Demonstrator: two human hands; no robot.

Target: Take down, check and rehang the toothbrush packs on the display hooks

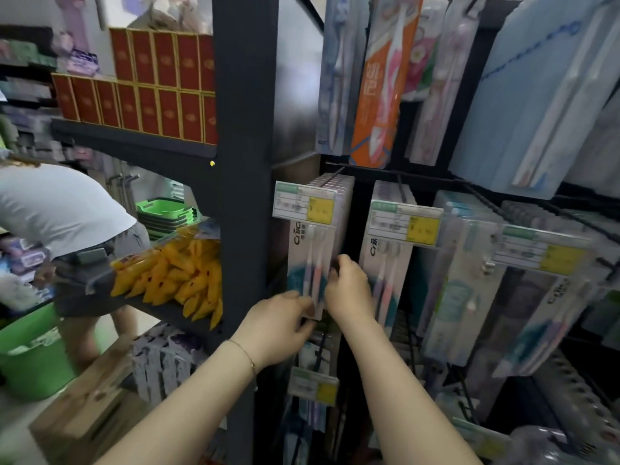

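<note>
The front toothbrush pack [310,263] hangs just left of the frame's centre, first in a tight row of like packs on a display hook [332,177], with a green-and-yellow price tag [303,204] covering its top. At three o'clock from it hangs a second row of packs [385,263] behind its own tag [404,223]; at one o'clock, higher up, is an orange pack [379,78] among pale ones. A dark upright post [246,129] stands at nine o'clock, just beside the row. Beyond the post are shelves with red boxes [151,95] at ten o'clock, yellow packets [188,280] and stacked green trays [164,213]. Another person in a white top [57,209] bends over at the far left, above a green bucket [30,357].

The left hand [281,325] grips the front pack's bottom corner, thumb on its face and fingers curled beneath. The right hand [349,290] has its fingers curled around the pack's right edge, higher up.
</note>
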